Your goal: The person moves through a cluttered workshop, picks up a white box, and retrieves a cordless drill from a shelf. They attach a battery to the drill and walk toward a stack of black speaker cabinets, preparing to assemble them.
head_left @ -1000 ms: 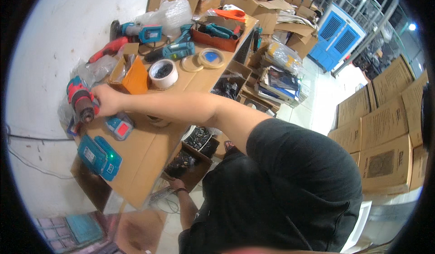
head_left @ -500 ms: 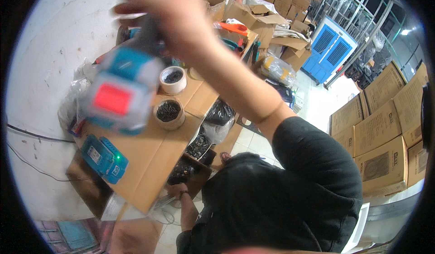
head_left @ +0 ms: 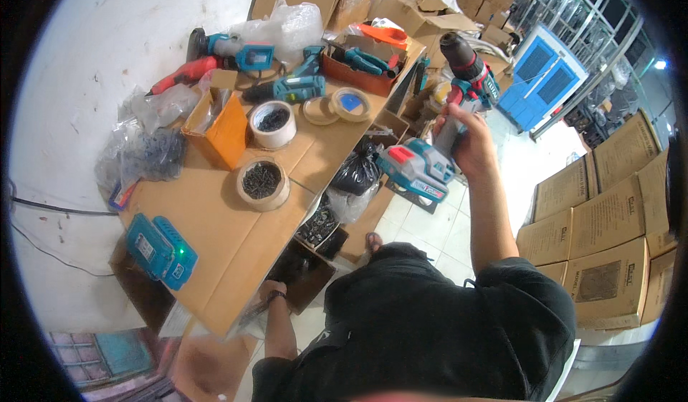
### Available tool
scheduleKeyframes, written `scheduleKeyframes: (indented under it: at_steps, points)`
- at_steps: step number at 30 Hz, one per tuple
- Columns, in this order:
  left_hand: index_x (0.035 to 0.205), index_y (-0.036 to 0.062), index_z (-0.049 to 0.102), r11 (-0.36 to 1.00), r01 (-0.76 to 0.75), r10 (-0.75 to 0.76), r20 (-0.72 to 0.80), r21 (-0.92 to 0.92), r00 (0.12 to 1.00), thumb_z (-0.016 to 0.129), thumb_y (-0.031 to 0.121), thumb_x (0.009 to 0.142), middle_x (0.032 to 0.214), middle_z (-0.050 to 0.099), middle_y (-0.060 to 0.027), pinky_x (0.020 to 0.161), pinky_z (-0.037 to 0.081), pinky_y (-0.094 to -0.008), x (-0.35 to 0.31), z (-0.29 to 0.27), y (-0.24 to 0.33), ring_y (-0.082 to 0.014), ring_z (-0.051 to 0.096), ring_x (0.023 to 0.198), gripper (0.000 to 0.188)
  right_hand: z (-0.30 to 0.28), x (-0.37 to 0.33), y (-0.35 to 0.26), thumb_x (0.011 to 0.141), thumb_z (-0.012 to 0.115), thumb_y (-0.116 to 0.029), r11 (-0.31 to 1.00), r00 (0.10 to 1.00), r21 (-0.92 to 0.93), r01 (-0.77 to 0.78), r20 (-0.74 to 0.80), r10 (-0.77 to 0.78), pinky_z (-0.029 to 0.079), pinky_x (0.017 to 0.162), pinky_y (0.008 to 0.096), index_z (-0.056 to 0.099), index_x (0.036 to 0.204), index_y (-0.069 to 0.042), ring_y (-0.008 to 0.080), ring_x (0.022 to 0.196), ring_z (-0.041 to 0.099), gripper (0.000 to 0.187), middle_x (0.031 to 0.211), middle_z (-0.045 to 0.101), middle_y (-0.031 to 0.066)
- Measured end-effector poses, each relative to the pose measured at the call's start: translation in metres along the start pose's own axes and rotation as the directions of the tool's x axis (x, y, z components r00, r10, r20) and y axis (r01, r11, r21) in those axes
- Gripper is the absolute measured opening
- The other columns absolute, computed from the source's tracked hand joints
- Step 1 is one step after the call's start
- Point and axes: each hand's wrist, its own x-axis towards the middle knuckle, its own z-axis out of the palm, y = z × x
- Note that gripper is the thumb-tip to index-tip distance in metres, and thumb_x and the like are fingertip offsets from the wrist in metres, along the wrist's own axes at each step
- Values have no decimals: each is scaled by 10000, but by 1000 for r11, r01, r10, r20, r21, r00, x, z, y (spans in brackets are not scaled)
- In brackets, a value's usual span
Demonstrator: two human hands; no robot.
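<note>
My right hand (head_left: 473, 140) is wrapped round the grip of a cordless drill (head_left: 476, 72), held up to the right of the table. The drill's black chuck points up and away, and its teal, grey and red battery base hangs toward the table. Low at the table's near edge, my left hand (head_left: 271, 292) is at the side of an open cardboard box (head_left: 315, 281) with dark contents. Its fingers are mostly hidden, so its grip is unclear. On the table stand two round tubs of dark screws, the nearer one (head_left: 262, 184) and the farther one (head_left: 273, 124).
A teal battery charger (head_left: 161, 251) with a green light lies at the table's left. Farther back are a teal drill (head_left: 287, 89), a red power tool (head_left: 185, 74), an orange box (head_left: 218, 130) and plastic bags. Large cartons (head_left: 605, 216) are stacked at right, near a blue louvred unit (head_left: 542, 78).
My right hand has swung the drill from above the table to the right, away from the tubs. My left hand has stayed by the low box, shifting slightly.
</note>
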Motion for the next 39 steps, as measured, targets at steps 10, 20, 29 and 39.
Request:
scheduleKeyframes:
  at_steps: [10,20,29,39]
  points:
    - [1440,-94,293,922,-2,-70,-172,-388,983,633,362,864,1493,307,-299,1138,304,-497,-25,-21,-9,-456,331,1348,810,-85,34,-17,831,585,-245,988,991,77,136,-3,-136,487,600,218,513,1111,90,130,716,588,443,857,582,104]
    - [1253,-3,531,797,-398,95,-556,-454,826,723,219,787,1185,586,-227,1010,415,-449,-148,10,137,-384,512,1158,551,-176,102,-67,801,663,-97,722,710,67,689,139,-690,547,720,337,241,1473,-46,222,775,609,795,1182,553,215]
    - [1276,28,544,660,-448,351,-280,-603,894,697,215,873,1181,630,-149,821,539,-376,-192,39,231,-243,670,951,471,-293,170,-21,828,712,-107,861,868,-140,488,176,-464,459,729,278,490,1286,-27,140,750,562,515,1146,590,119]
    - [1258,45,572,745,-464,538,20,-478,843,676,295,893,1131,665,-106,912,510,-385,-195,53,270,-246,649,1033,455,-331,158,21,804,777,-376,990,994,98,-105,36,102,397,489,246,556,1172,-13,98,572,526,562,736,579,7]
